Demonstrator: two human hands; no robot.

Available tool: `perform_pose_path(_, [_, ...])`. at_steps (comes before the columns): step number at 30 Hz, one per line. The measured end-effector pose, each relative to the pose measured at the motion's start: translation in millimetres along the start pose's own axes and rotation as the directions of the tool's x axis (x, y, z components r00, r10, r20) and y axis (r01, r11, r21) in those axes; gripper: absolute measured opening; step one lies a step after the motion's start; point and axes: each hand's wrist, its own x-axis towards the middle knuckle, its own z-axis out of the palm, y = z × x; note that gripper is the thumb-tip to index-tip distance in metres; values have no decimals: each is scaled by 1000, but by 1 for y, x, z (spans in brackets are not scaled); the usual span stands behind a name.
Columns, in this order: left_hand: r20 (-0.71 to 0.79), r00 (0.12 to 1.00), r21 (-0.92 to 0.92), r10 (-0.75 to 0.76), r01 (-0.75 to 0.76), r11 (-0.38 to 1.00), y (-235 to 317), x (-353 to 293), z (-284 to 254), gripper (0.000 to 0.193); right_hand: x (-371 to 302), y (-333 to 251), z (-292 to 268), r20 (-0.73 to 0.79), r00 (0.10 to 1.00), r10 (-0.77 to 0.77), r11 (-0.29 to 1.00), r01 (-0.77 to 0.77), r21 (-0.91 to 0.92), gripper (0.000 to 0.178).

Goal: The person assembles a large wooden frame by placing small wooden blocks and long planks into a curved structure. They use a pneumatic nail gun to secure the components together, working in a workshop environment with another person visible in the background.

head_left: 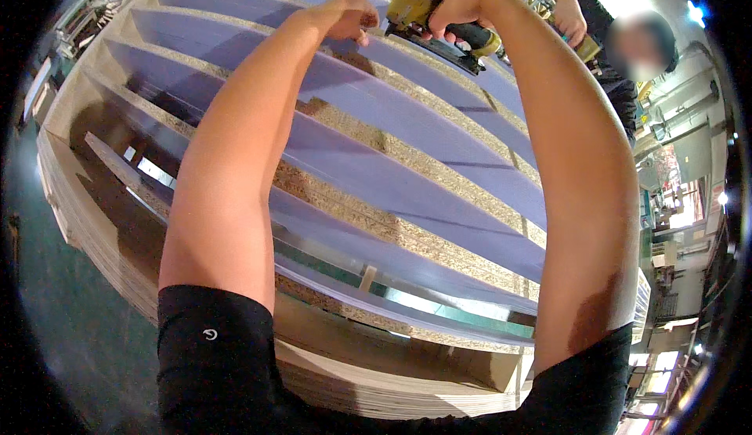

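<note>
My right hand (468,5) is closed around the black handle of a yellow and black nail gun (413,2). The tool's long magazine slants down to the right over the slats. Just left of its nose, my left hand (351,18) reaches over the frame with loosely bent fingers, and nothing shows in them. Beneath both hands lie several long particleboard slats (462,176) with pale violet faces, set side by side on edge. They sit inside a wooden frame (66,114). Whether my left fingertips touch a slat, I cannot tell.
Across the frame at the upper right stands a person in dark clothing (601,23), whose hand (569,19) is near the far slats. Stacked light sheets (392,388) form the near edge. Boards and scraps (98,4) lie at the far left beside the green floor (78,309).
</note>
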Motion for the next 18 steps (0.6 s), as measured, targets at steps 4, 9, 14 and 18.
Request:
perform_pose_path(4, [-38, 990, 24, 138, -137, 990, -2, 7, 2, 45, 6, 15, 2, -35, 999, 2, 1000, -1, 26, 27])
perform_pose_path(9, [-85, 990, 13, 114, -113, 993, -35, 7, 9, 47, 21, -12, -8, 35, 994, 99, 993, -96, -64, 17])
perform_pose_path(14, [-122, 987, 73, 108, -99, 992, 10, 0, 10, 49, 14, 20, 2, 22, 996, 91, 990, -92, 106, 18])
perform_pose_path(18, [-59, 997, 53, 53, -50, 997, 5, -3, -2, 51, -8, 4, 5, -17, 999, 48, 994, -46, 99, 24])
